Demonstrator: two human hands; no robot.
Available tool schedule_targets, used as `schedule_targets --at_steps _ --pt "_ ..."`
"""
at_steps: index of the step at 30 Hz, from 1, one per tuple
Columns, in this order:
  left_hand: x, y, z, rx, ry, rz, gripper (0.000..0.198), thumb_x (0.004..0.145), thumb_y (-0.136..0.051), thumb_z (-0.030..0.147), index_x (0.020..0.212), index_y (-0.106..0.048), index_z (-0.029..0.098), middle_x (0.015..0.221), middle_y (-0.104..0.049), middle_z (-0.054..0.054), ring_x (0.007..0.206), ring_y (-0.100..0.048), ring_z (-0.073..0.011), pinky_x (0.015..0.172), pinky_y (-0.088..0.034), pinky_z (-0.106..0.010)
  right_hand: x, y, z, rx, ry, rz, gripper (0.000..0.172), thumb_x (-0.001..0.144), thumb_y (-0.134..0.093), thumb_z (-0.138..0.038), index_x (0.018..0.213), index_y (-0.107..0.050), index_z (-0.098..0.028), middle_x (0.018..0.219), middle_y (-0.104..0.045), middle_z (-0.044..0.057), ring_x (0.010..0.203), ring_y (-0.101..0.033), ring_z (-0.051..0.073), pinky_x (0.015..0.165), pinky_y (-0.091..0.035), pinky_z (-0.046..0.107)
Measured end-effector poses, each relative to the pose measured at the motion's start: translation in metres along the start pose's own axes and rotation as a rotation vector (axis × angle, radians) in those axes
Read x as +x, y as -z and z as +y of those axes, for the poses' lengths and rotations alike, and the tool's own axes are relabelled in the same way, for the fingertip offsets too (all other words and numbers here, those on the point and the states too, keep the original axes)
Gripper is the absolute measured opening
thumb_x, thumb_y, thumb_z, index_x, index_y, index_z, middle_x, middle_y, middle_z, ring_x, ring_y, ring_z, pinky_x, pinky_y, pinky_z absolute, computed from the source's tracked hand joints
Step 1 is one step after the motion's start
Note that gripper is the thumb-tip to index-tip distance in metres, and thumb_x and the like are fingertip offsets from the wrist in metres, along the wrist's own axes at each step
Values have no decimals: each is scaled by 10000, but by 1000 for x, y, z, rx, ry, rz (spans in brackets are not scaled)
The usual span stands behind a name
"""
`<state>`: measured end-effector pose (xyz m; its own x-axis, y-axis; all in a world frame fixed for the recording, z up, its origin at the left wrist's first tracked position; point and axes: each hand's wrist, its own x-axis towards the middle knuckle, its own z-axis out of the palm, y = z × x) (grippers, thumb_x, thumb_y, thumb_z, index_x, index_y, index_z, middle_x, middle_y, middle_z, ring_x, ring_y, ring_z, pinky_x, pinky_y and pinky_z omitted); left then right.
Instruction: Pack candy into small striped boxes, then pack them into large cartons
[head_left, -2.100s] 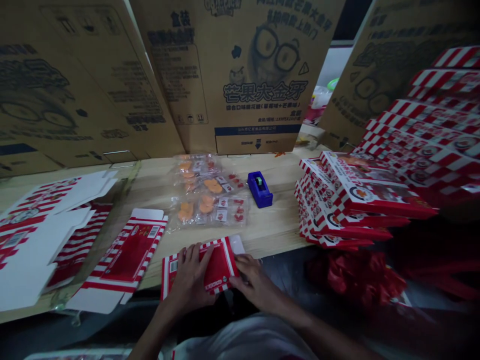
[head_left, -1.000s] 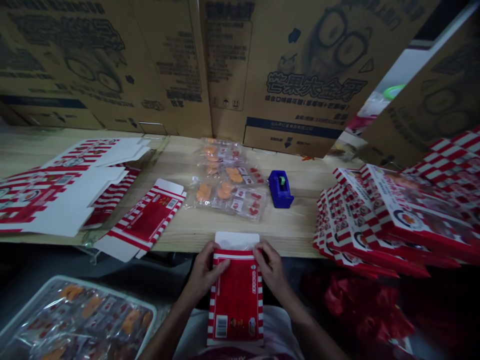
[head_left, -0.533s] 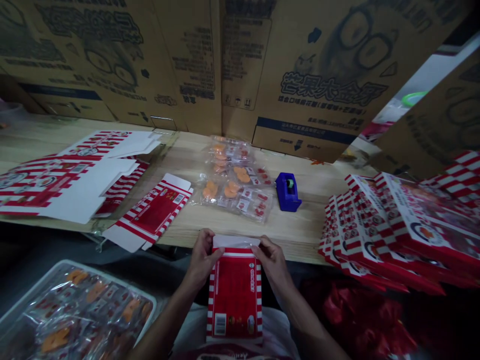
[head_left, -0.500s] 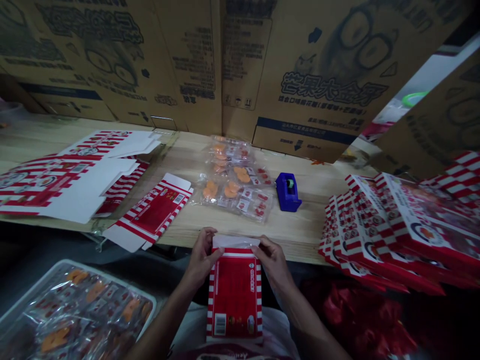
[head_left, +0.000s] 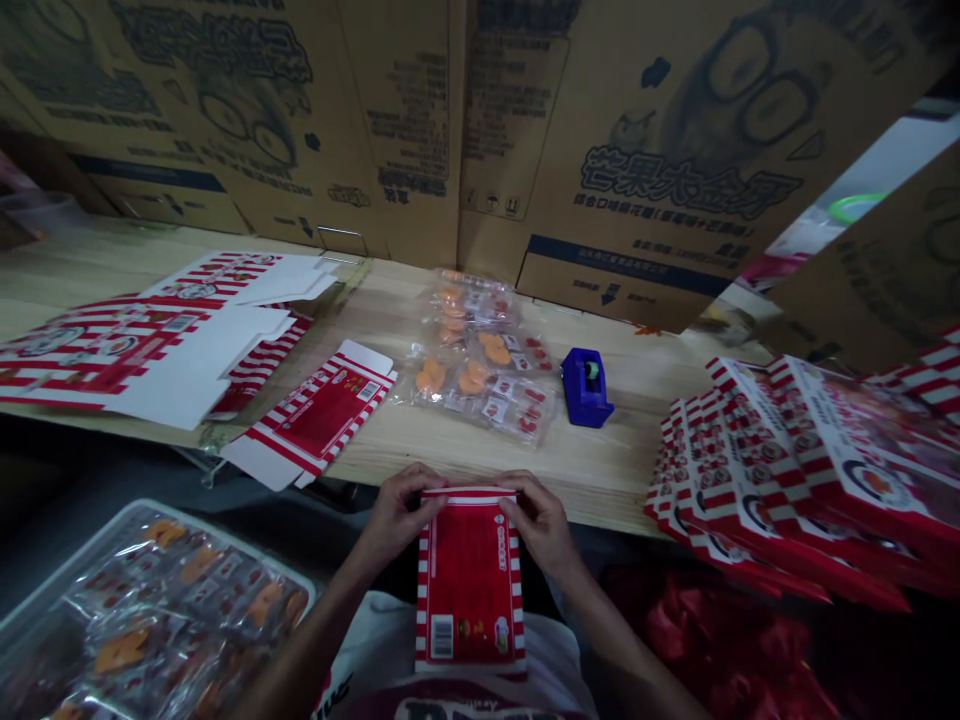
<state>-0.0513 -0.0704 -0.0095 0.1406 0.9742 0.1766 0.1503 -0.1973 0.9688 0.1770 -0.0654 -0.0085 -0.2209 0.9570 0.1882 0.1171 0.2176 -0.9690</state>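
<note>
Red-and-white striped cardboard carton (head_left: 470, 585) lies with its long axis running away from you, its far end grasped by your curled left hand (head_left: 401, 515) and right hand (head_left: 538, 518), equally near.

The hands (head_left: 401, 518) cover the upper corners of the red carton (head_left: 470, 585).

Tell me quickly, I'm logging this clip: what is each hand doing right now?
Left hand: closed, holding the top end of the red striped box.
Right hand: closed, holding the same end of that box.
</note>
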Motion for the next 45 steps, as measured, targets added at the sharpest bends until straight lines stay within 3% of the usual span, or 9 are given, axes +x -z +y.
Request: schedule_targets --at_steps 4,8,10,13,17,22,27,32,45 --pt "1 3 10 121 78 -21 251 882 -559 295 696 -655 156 722 -600 -29 699 -554 -146 660 -417 -256 1 2 -5 -146 62 -55 120 899 -540 -224 901 -660 -219 954 -654 56 930 -604 189 818 -452 300" --pt "2 4 15 197 95 -47 145 817 -621 271 780 -697 153 721 -643 -29 694 -586 -151 654 -427 -250 12 9 -14 -201 -34 -139 164 885 -554 -249 760 -644 -194 782 -628 31 759 -596 167 705 -447 280" --pt "4 7 15 211 95 -62 130 798 -634 257 799 -714 155 738 -677 -36 710 -612 -157 660 -437 -247 19 12 -17 -198 -87 -170 59 822 -618 -227 827 -663 -190 805 -641 28 767 -607 169 697 -455 272" --pt "8 13 16 201 129 -64 148 791 -638 271 773 -725 154 709 -698 -37 669 -615 -152 624 -432 -235 29 14 -25 -200 -126 -214 187 775 -641 -206 958 -678 -191 847 -670 29 777 -622 170 690 -464 264" --pt "15 21 20 98 197 -89 200 780 -633 304 704 -711 136 640 -682 -28 600 -585 -137 569 -417 -218 44 14 -37 -235 -148 -303 57 761 -637 -215 758 -674 -172 705 -651 13 653 -575 146 593 -423 241" --pt "17 26 33 76 173 -129 258 815 -603 328 667 -687 135 622 -652 -22 610 -578 -136 567 -410 -214 53 14 -47 -210 -129 -365 110 776 -624 -216 677 -628 -170 646 -596 -3 616 -525 134 563 -392 234" --pt "5 22 35 143 24 -144 208 772 -708 340 872 -730 159 827 -715 -56 779 -651 -186 720 -483 -266 37 18 -46 -223 19 -301 149 822 -655 -285 713 -634 -185 722 -604 13 679 -542 152 614 -407 251" --pt "-4 8 21 44 78 -40 431 737 -748 311 1139 -671 176 1084 -715 -101 962 -668 -236 848 -512 -327 21 22 -41 -85 -157 -225 201 779 -703 -366 857 -643 -191 809 -637 25 738 -590 180 635 -458 259" --pt "7 9 26 -118 139 -96 233 780 -700 356 844 -689 132 786 -699 -55 711 -631 -163 644 -476 -240 23 13 -39 -3 -140 -158 175 818 -664 -371 838 -671 -197 820 -690 32 746 -625 185 648 -481 266"
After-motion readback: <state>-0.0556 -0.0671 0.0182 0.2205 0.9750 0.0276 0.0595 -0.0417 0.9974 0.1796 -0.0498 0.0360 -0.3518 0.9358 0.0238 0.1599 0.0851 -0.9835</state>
